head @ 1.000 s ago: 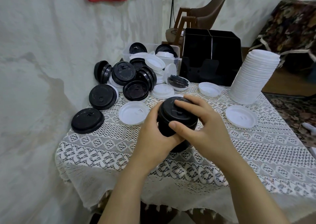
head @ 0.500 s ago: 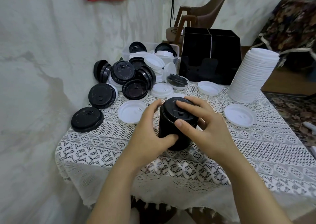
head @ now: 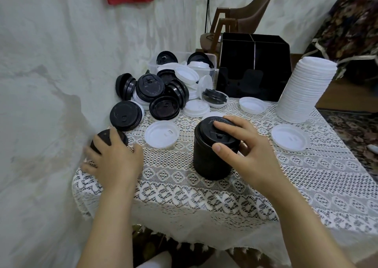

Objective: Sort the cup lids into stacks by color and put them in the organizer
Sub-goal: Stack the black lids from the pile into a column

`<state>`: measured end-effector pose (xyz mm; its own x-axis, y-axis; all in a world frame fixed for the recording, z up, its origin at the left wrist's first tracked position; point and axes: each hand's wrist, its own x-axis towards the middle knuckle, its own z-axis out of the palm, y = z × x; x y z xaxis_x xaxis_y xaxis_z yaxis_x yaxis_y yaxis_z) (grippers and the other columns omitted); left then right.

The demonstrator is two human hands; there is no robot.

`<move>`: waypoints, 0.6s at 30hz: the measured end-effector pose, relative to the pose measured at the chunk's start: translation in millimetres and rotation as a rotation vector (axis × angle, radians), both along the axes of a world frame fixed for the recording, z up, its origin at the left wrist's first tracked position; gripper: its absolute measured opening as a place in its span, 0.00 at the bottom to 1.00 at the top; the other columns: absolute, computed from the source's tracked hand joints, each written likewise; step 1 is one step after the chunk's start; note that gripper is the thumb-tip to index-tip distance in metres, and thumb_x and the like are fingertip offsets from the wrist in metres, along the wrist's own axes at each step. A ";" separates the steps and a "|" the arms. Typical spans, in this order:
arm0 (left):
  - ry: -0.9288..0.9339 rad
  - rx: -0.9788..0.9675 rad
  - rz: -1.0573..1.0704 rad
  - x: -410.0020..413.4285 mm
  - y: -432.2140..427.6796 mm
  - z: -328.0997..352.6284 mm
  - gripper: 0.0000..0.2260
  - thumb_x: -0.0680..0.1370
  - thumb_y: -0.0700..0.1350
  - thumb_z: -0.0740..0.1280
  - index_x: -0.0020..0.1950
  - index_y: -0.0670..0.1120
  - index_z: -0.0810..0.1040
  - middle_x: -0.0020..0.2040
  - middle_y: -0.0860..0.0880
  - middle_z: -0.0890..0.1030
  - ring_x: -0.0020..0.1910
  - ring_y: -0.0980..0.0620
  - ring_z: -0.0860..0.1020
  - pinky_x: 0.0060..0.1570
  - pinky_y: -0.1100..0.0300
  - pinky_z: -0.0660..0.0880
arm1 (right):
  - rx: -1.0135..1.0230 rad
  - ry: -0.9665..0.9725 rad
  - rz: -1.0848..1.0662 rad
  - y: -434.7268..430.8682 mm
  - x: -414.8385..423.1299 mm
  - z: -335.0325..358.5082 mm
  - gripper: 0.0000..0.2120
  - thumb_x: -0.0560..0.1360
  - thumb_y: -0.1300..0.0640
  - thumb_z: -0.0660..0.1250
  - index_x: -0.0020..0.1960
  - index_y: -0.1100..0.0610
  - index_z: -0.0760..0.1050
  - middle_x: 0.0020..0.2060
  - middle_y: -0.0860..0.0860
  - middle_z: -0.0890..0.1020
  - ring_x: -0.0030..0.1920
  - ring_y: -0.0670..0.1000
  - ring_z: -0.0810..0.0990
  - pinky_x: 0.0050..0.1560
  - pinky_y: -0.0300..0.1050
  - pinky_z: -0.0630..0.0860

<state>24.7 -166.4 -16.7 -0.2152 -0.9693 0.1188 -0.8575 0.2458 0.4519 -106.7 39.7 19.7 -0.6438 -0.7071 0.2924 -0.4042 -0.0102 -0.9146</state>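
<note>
Upright stack of black lids [head: 212,163] at centre of the lace tablecloth [head: 306,177], grasped near its top by the right hand [head: 247,155]: thumb against the side, fingers across the uppermost lid. Left hand [head: 114,163] at the table's left corner, laid over a single black lid [head: 105,136], fingers curled round its rim; view blurred there. Against the wall, a loose pile of black and white lids [head: 163,91] in front of a clear plastic tub [head: 153,65]. Black organizer [head: 253,69] at the far edge, well apart from both hands. Tall stack of white lids [head: 304,95] at right. 2 loose white lids flat on the cloth.
</note>
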 end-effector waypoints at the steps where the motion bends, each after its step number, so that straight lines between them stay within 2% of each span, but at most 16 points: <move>1: -0.020 -0.001 0.008 -0.6 -1.6 -0.8 0.30 0.77 0.56 0.63 0.76 0.51 0.58 0.75 0.41 0.55 0.75 0.37 0.50 0.70 0.35 0.50 | -0.002 -0.004 -0.002 0.0 0.3 -0.3 0.20 0.64 0.43 0.70 0.56 0.39 0.77 0.62 0.36 0.72 0.63 0.34 0.71 0.67 0.41 0.71; 6: 0.021 -0.063 0.050 -1.1 -6.3 -0.9 0.27 0.75 0.60 0.66 0.70 0.49 0.68 0.69 0.40 0.63 0.68 0.34 0.60 0.67 0.39 0.54 | -0.008 -0.009 -0.001 -0.4 0.8 -1.4 0.20 0.64 0.44 0.70 0.56 0.39 0.77 0.62 0.36 0.72 0.63 0.34 0.71 0.65 0.37 0.71; 11: 0.148 -0.064 0.048 -0.6 -3.2 7.4 0.19 0.73 0.50 0.70 0.62 0.48 0.74 0.65 0.40 0.66 0.63 0.36 0.64 0.65 0.41 0.61 | -0.010 -0.007 0.000 -0.4 -0.1 -2.4 0.20 0.64 0.43 0.70 0.57 0.39 0.77 0.63 0.37 0.72 0.63 0.33 0.71 0.63 0.34 0.71; 13: 0.223 -0.023 -0.016 -0.8 -1.2 13.2 0.21 0.71 0.49 0.70 0.63 0.49 0.73 0.65 0.43 0.65 0.62 0.36 0.67 0.64 0.42 0.66 | -0.015 -0.001 0.000 -0.7 -0.4 -3.7 0.20 0.65 0.44 0.71 0.57 0.40 0.77 0.63 0.38 0.72 0.63 0.34 0.71 0.62 0.34 0.72; 15: 0.285 0.023 -0.168 -0.4 1.5 18.2 0.23 0.70 0.47 0.70 0.64 0.51 0.71 0.65 0.46 0.65 0.58 0.39 0.71 0.60 0.43 0.71 | -0.020 0.007 0.001 -0.8 -0.9 -5.0 0.18 0.68 0.45 0.73 0.57 0.40 0.78 0.63 0.38 0.72 0.63 0.34 0.71 0.62 0.33 0.71; 18: 0.298 0.142 -0.374 0.6 8.4 19.8 0.26 0.71 0.44 0.70 0.68 0.54 0.68 0.65 0.50 0.65 0.57 0.44 0.71 0.62 0.45 0.70 | -0.026 0.002 0.005 -1.0 -0.8 -5.2 0.18 0.67 0.45 0.71 0.57 0.40 0.77 0.63 0.38 0.72 0.63 0.34 0.71 0.61 0.32 0.71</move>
